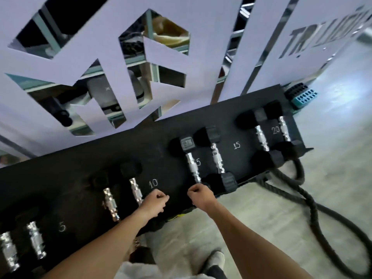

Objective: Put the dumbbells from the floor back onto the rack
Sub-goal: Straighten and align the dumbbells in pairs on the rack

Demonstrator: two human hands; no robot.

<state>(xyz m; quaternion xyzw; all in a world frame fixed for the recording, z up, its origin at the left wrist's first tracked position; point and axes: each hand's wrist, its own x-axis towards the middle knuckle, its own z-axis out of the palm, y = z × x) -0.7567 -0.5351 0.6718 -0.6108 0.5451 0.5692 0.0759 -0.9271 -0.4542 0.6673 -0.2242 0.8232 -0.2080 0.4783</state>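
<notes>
Down at the bottom edge, a pale trouser leg and a grey shoe [216, 258] on the speckled concrete floor [261, 208], both partly cut off by the frame. Two bare forearms reach up from there. The left hand [155, 203], centre frame, is curled into a loose fist just beside a chrome dumbbell handle; I can't make out anything in its grip, and its knuckles hide that dumbbell's near end. The right hand [201, 195] is curled too, fingertips at the near end of the next dumbbell [192, 164] over; whether it truly grips the head there I cannot tell, the head being black on black.

Under both hands runs the rack [161, 141], a long flat matte-black shelf slanting from lower left to upper right, with chalky numbers 5, 10, 15, 20. Dumbbells lie in pairs across it: knurled shiny handles, blocky black rubber heads. The pair at lower left [22, 246] is blurred and cropped. The pair at upper right [269, 135] sits by the 20.

A thick black braided rope [308, 200] loops over the floor at right. Behind the rack, a pale lilac panel [124, 63] with angular cut-outs; the shapes behind them are too blurred to name.
</notes>
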